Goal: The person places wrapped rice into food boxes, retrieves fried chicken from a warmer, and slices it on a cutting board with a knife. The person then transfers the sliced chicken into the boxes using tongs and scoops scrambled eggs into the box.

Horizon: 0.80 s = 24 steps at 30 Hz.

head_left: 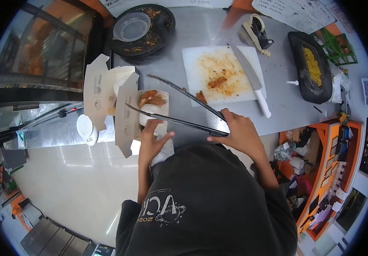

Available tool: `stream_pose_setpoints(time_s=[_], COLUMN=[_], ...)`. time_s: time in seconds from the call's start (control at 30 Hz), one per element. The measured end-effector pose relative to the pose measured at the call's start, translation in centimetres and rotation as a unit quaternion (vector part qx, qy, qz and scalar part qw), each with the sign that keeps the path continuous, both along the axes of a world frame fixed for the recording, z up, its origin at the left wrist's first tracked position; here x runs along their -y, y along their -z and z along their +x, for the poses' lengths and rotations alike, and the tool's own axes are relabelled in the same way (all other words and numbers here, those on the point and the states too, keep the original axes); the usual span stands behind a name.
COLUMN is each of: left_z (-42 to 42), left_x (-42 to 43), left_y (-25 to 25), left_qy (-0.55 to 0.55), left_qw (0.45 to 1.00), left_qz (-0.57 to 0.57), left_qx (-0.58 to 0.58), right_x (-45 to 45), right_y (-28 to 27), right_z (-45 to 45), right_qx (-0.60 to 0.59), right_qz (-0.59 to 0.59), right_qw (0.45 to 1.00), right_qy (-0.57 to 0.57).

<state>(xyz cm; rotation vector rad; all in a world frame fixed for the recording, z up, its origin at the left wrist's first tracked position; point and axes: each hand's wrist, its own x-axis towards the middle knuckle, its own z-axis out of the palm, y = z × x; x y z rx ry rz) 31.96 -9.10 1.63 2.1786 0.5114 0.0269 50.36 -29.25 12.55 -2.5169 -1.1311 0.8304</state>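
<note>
My right hand (238,131) is closed around the handle end of long black tongs (188,124). The two tong arms are spread apart, their tips reaching left above an open cardboard food box (125,128). In that box lie a piece of browned fried chicken (153,98) and a rounded white mound (150,112), perhaps rice. My left hand (152,145) is at the near side of this box, fingers stretched toward the mound and thumb apart. Whether its fingertips touch the box is unclear. Behind stands a second open cardboard box (95,96), its contents mostly hidden.
A stained white cutting board (192,64) bears chicken scraps and a white-handled knife (249,70). A dark stone mortar (122,49), a tape dispenser (257,32) and a black tray (297,55) with yellow food stand farther back. Left is a white round-topped device (86,128).
</note>
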Motion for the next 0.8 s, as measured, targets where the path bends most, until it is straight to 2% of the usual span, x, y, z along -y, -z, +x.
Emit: stream_pose_setpoints(time_s=[0.07,0.1,0.13,0.2,0.3,0.37,0.4,0.47,0.5,0.57,0.63,0.7,0.8], left_z=[2.7,4.3,6.2,9.2,11.0,11.2,11.4,11.9,12.4,13.8,15.7,17.8,21.5], left_x=[1.4,2.3,3.2,4.8,5.4,4.8,4.5,3.3,2.7,2.5,2.4,2.3,2.4], left_y=[-0.3,-0.2,0.1,0.5,-0.5,-0.1,-0.3,-1.3,-2.5,-7.2,-10.1,-11.8,-13.3], left_qy=[-0.004,-0.005,0.013,0.048,0.002,-0.031,-0.055,-0.090,-0.102,-0.199,-0.231,-0.253,-0.251], left_qw=[0.961,0.914,0.877,0.784,0.780,0.837,0.864,0.895,0.899,0.908,0.895,0.867,0.800], left_qz=[-0.250,-0.369,-0.437,-0.565,-0.601,-0.520,-0.470,-0.376,-0.332,-0.262,-0.154,-0.059,0.001], left_qx=[0.115,0.168,0.198,0.251,0.172,0.168,0.174,0.224,0.266,0.258,0.348,0.426,0.545], right_x=[1.1,1.2,0.9,0.6,2.2,4.9,6.5,10.4,11.9,14.0,15.0,14.9,14.6], right_y=[1.1,1.9,2.9,5.0,5.9,7.5,8.8,14.1,15.2,17.1,18.6,19.9,21.4], right_z=[0.1,-0.1,-0.5,-0.9,0.2,3.0,4.5,8.2,9.7,12.0,13.2,14.1,15.0], right_qx=[-0.073,-0.080,-0.086,-0.123,-0.208,-0.165,-0.030,0.222,0.256,0.272,0.315,0.337,0.386], right_qz=[0.118,0.129,0.141,0.137,0.228,0.293,0.246,0.113,-0.024,-0.045,-0.041,-0.086,-0.097], right_qw=[0.990,0.987,0.985,0.981,0.949,0.941,0.968,0.949,0.934,0.938,0.937,0.929,0.906], right_qy=[0.036,0.045,0.056,0.057,0.056,-0.034,0.047,0.194,0.248,0.212,0.143,0.129,0.146])
